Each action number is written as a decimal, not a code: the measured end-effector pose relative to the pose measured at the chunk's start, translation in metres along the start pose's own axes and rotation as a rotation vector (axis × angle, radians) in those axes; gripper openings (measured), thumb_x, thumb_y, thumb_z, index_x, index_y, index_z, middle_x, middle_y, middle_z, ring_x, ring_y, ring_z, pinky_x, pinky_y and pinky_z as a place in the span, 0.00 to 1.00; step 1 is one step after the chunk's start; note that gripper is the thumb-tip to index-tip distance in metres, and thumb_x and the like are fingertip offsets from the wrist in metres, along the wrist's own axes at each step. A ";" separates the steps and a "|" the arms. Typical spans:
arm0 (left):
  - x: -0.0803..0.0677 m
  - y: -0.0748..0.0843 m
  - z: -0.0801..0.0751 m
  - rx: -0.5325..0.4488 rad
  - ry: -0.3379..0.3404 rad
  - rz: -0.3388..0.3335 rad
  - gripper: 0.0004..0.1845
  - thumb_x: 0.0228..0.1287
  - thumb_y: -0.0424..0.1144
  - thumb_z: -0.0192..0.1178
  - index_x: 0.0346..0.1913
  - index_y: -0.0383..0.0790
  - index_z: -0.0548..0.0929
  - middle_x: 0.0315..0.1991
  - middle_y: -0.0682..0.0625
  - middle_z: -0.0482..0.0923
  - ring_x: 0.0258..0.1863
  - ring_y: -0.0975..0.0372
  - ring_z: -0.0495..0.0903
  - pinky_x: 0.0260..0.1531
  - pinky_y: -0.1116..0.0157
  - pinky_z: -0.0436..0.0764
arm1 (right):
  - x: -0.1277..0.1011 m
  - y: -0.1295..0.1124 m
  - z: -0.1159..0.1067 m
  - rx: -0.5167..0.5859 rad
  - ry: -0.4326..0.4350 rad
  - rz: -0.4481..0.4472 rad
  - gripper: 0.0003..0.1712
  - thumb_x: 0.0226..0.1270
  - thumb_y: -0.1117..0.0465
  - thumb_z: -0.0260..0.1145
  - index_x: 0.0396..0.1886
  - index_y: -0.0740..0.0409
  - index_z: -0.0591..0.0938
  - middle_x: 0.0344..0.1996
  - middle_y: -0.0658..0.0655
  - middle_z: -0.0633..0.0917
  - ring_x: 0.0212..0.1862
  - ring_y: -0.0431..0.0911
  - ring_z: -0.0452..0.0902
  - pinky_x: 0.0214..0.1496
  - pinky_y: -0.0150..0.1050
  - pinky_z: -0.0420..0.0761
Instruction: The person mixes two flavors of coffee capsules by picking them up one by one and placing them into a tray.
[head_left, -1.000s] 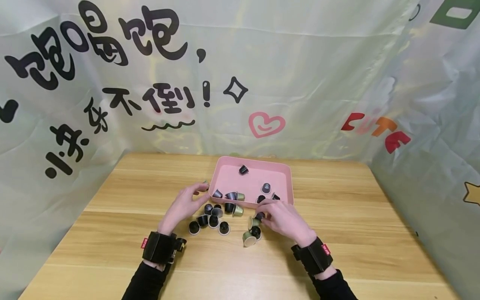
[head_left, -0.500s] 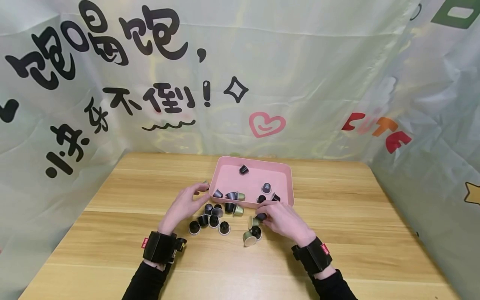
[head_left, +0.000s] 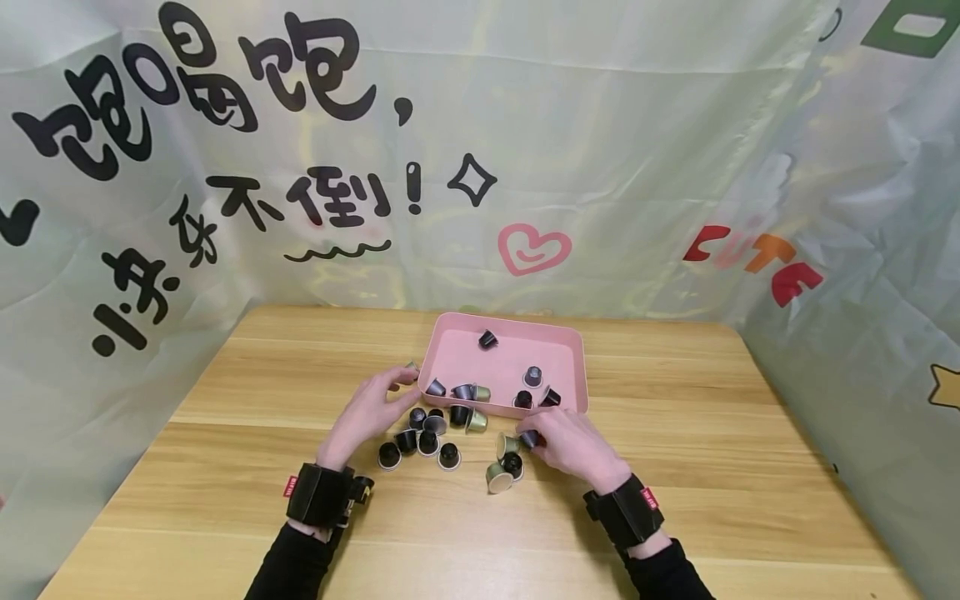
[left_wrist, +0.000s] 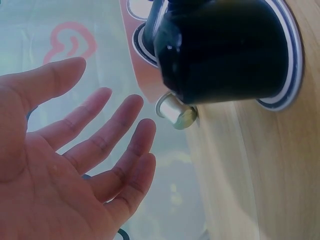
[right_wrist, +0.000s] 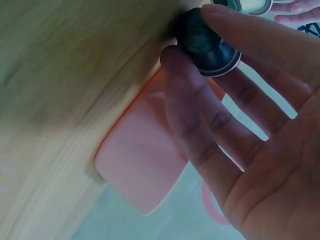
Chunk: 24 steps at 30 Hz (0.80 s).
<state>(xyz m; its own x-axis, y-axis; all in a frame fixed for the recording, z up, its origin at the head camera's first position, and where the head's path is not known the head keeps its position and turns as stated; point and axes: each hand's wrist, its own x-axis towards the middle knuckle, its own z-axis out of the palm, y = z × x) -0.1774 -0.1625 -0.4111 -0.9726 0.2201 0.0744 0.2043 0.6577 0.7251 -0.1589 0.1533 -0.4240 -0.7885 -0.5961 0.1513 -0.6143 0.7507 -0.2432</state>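
Observation:
A pink tray (head_left: 570, 367) holds several coffee capsules. More capsules (head_left: 427, 440) lie in a cluster on the wooden table just in front of it. My right hand (head_left: 534, 433) pinches a dark capsule (head_left: 529, 438) at the tray's front edge, beside two others (head_left: 504, 467). The right wrist view shows the right hand (right_wrist: 192, 35) with its fingertips round that dark capsule (right_wrist: 207, 45), and the pink tray (right_wrist: 145, 170) behind. My left hand (head_left: 396, 385) lies flat by the tray's left corner, near a gold capsule (head_left: 411, 366). The left hand (left_wrist: 110, 125) is spread and holds nothing.
A big dark capsule (left_wrist: 225, 50) sits close to the left wrist camera, with a gold one (left_wrist: 176, 111) beyond it. Printed plastic sheeting (head_left: 480, 150) walls the table (head_left: 225, 500) at the back and both sides.
My right hand has drawn back slightly from the tray's front edge with the dark capsule, uncovering two capsules inside the tray. The left hand has stayed put.

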 end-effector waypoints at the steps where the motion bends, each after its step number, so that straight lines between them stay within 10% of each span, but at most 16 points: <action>1: 0.000 0.000 0.000 0.000 -0.002 -0.004 0.24 0.72 0.42 0.59 0.65 0.33 0.76 0.63 0.36 0.78 0.61 0.41 0.77 0.62 0.40 0.75 | 0.000 0.000 0.000 0.006 -0.004 0.002 0.17 0.51 0.71 0.75 0.40 0.50 0.89 0.40 0.49 0.90 0.43 0.45 0.86 0.45 0.42 0.86; 24: 0.000 0.001 0.003 0.015 -0.009 -0.014 0.23 0.72 0.41 0.59 0.65 0.34 0.76 0.63 0.37 0.79 0.63 0.40 0.76 0.62 0.40 0.75 | -0.002 0.006 -0.011 0.136 -0.030 -0.036 0.12 0.52 0.70 0.70 0.37 0.53 0.85 0.37 0.48 0.87 0.38 0.39 0.76 0.42 0.33 0.78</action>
<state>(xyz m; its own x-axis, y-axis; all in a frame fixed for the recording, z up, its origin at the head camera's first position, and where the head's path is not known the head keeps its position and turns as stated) -0.1772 -0.1594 -0.4125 -0.9744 0.2174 0.0577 0.1921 0.6713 0.7158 -0.1610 0.1621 -0.4149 -0.7637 -0.6315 0.1341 -0.6304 0.6846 -0.3660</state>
